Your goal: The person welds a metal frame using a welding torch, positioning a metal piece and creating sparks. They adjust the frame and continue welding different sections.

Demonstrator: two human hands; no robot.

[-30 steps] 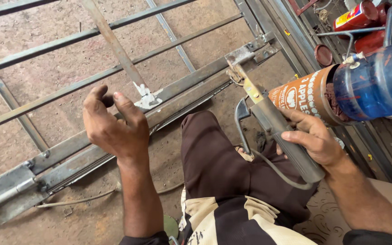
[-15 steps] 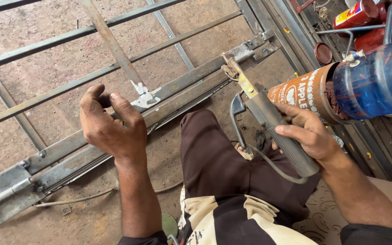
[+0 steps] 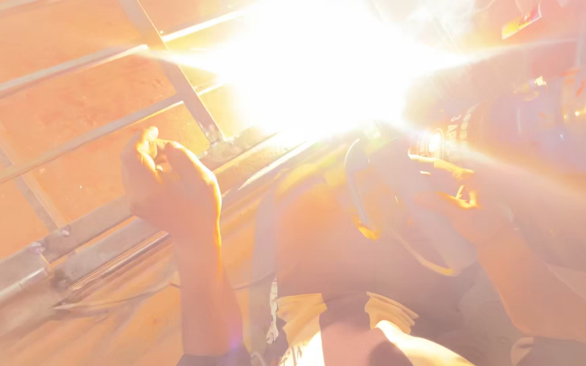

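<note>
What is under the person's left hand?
Under the left hand runs a long metal bar of the frame, lying on the reddish floor. Whether the fingers grip anything is hidden, and the bright glare washes out the bar's far end.

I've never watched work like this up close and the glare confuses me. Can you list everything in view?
bright flare: one, white, top centre, washing out what lies behind it
metal frame: one, bars crossing the left half, tinted orange by the light
floor: orange-lit, under the frame
handheld tool: one, dark, right of centre, shape blurred by glare
cylinder: one, bluish, upper right
bent leg: one, dark trousers, bottom centre
left hand: closed at the frame; held thing unclear
right hand: around the tool, fingers hard to see
</note>
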